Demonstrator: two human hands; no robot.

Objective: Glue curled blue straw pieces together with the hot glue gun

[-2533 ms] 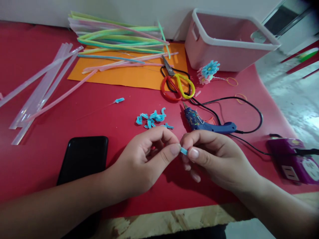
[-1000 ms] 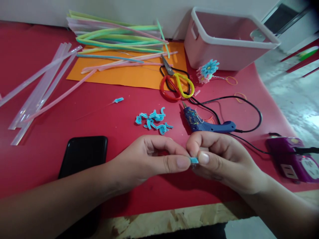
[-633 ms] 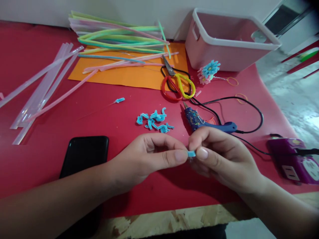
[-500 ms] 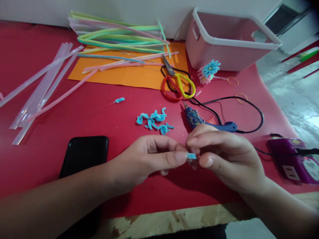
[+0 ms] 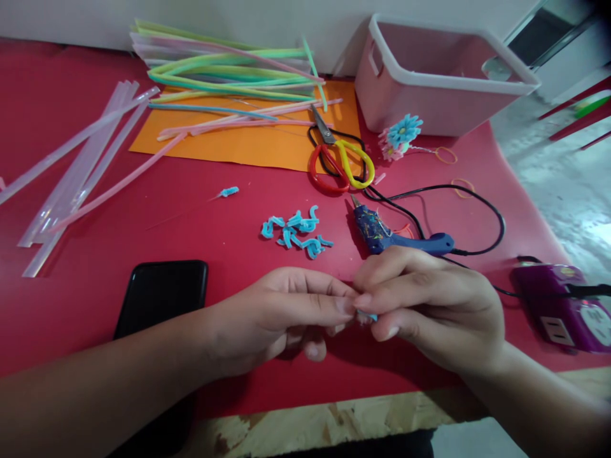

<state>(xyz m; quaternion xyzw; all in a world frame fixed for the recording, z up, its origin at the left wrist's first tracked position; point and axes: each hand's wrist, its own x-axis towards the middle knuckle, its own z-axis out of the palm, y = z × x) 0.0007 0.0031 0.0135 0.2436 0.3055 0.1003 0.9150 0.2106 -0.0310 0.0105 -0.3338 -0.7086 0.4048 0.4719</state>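
Observation:
Between my two hands is a small blue fuzzy piece (image 5: 367,315), mostly covered by fingertips. My left hand (image 5: 296,312) pinches its left end between thumb and forefinger. Fingers of my right hand (image 5: 429,305) close round the right side of the same piece, thumb below and forefinger on top. Just beyond them lies a small heap of curled blue pieces (image 5: 296,233). A blue glue gun (image 5: 375,230) rests past my right hand. Farther left, a short blue piece on a thin wire (image 5: 229,191) lies on the red table (image 5: 191,222).
Scissors (image 5: 341,159) and pipe cleaners (image 5: 229,70) lie on orange paper (image 5: 214,152). Clear glue sticks (image 5: 90,159) are left, a black phone (image 5: 162,296) by my left forearm. A pink bin (image 5: 415,102), flowers (image 5: 403,131) and purple power strip (image 5: 554,305) stand right.
My right hand has moved slightly left, and its fingers have closed over the blue piece. The piece now sits a little lower and shows less. My left hand's lower fingers have shifted down.

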